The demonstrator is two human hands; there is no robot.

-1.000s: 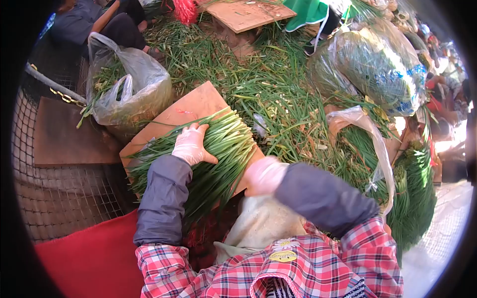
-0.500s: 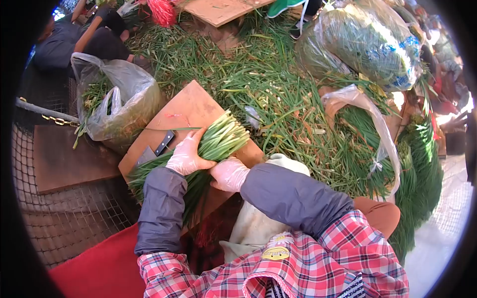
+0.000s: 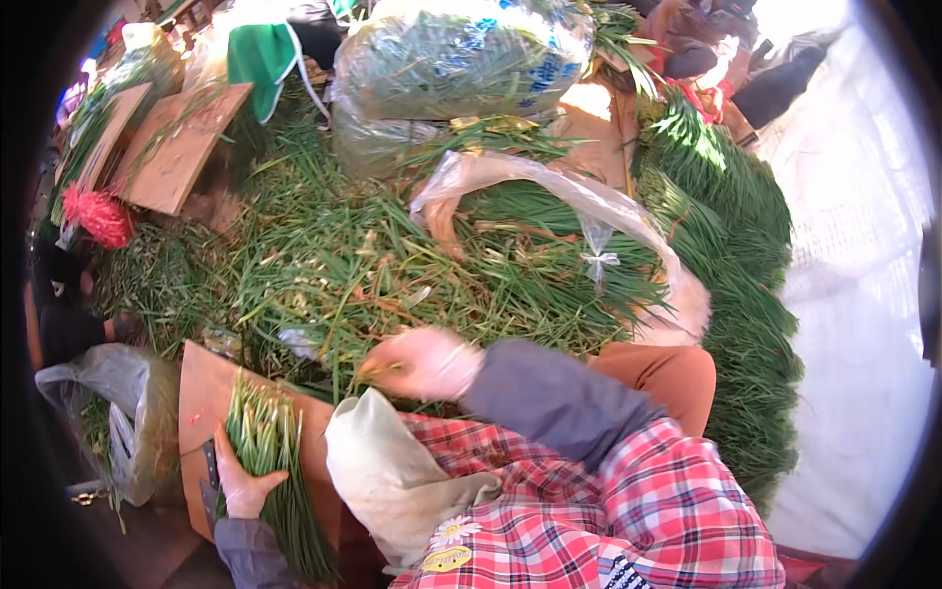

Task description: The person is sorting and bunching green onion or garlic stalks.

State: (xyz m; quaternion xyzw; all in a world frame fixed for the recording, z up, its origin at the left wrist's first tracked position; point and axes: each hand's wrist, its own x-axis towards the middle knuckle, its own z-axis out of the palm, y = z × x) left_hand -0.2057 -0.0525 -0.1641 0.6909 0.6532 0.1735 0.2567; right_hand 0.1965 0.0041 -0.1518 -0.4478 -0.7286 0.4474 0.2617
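Observation:
A thick bundle of garlic chives (image 3: 270, 432) lies on the wooden board (image 3: 208, 378), its pale cut ends toward the far side. My left hand (image 3: 245, 486), in a thin clear glove, grips the bundle from its left side with the thumb across the leaves. Beside that hand is a black-handled knife (image 3: 209, 466), partly hidden. My right hand (image 3: 427, 363) is out over the loose leaf scraps (image 3: 392, 285), past the board's right edge. Motion smears its fingers, and a yellowish strand shows at their tips; I cannot tell whether they hold it.
A plastic bag (image 3: 147, 422) with leaves stands left of the board. A big stuffed clear bag (image 3: 461, 69) sits at the back. Long chives (image 3: 726, 265) are heaped on the right, near an open plastic sleeve (image 3: 559, 187). Other people sit at the far edges.
My right hand has left the bundle and moved right over the scraps. My left hand stays on the bundle. The view has turned to the right.

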